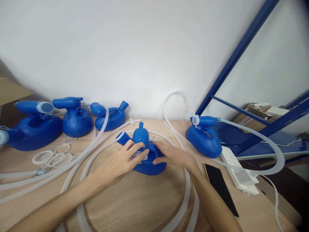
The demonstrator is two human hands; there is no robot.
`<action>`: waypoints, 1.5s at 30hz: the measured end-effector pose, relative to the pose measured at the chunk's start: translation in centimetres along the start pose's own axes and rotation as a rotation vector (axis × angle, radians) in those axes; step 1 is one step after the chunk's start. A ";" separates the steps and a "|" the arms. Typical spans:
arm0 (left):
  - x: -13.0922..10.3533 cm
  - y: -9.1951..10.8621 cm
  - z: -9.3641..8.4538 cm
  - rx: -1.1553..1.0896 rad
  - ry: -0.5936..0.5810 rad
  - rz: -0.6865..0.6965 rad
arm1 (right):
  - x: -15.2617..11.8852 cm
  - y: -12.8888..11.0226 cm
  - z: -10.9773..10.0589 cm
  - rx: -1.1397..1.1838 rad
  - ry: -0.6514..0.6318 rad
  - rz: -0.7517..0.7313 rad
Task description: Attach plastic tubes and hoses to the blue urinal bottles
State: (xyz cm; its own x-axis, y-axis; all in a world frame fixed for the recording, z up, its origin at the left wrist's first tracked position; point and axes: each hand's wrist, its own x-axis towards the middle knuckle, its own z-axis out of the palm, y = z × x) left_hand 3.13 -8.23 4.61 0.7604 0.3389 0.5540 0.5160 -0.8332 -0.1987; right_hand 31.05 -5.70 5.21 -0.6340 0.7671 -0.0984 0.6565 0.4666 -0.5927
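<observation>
A blue plastic urinal bottle point(154, 169) stands on the wooden table in front of me, its open spout tilted up to the left. Against its near side, an upright blue funnel-shaped piece point(141, 133) has its narrow tip pointing up and a whitish rim below. My left hand point(129, 156) has its fingers curled across the lower part of that piece. On the bottle's right side lies my right hand point(170, 153), thumb near the handle and fingers over the far side, partly hidden. A clear hose point(84, 174) loops around the bottle on the table.
Several more blue urinal bottles point(77, 124) stand at the back left, near white rings point(43, 158). Another bottle with a hose point(204, 141) is at the right. Beside it lie a black phone point(220, 187) and a white power strip point(231, 161). A blue metal frame point(236, 56) rises behind.
</observation>
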 end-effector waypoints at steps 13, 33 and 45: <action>-1.3 -8.9 1.7 -0.264 -0.208 -0.814 | -3.5 3.1 -4.6 0.050 -0.179 0.267; -5.7 -11.9 10.7 -0.193 -0.330 -1.030 | -1.1 3.1 -3.1 0.126 0.010 0.012; -2.5 -11.9 4.0 -0.362 -0.160 -0.960 | -0.3 3.7 -2.4 0.170 0.078 0.005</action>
State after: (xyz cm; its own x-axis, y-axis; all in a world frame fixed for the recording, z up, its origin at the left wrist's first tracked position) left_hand -3.29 2.55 2.37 0.1487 0.9613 0.2320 0.8032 -0.2542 0.5388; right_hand 34.60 -3.13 4.98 -0.5934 0.8037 -0.0434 0.5769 0.3871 -0.7193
